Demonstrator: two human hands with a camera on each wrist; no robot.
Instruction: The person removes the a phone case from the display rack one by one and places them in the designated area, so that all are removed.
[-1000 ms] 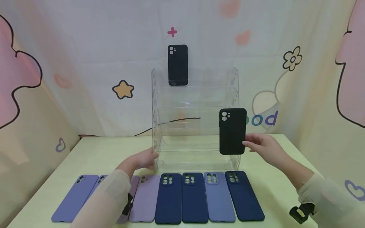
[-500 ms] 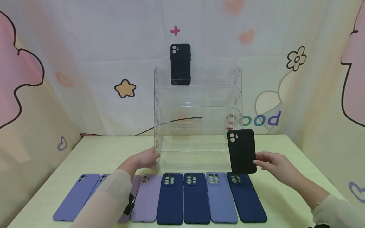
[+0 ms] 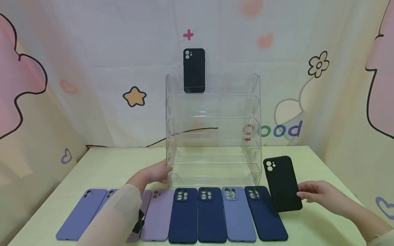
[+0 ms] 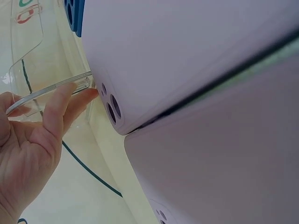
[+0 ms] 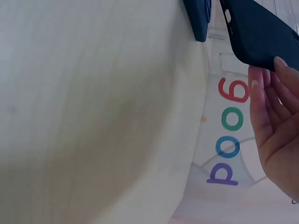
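Note:
My right hand pinches a black phone case by its right edge, thumb on the back face and fingers behind. The case leans slightly left and overlaps the rightmost navy phone case in the head view. My left hand grips the lower left side panel of a clear tiered display stand. In the left wrist view, thumb and fingers lie on either side of that panel. Another black phone case stands upright in the top tier, left of its middle.
A row of phone cases lies along the table before the stand: navy ones, a periwinkle case, a lilac case and a violet-blue case far left. My left forearm covers part of the row. A printed curtain hangs behind.
My right hand has carried the black case down and to the right, from in front of the stand to beside the rightmost navy case, tilting it left. My left hand stays on the stand.

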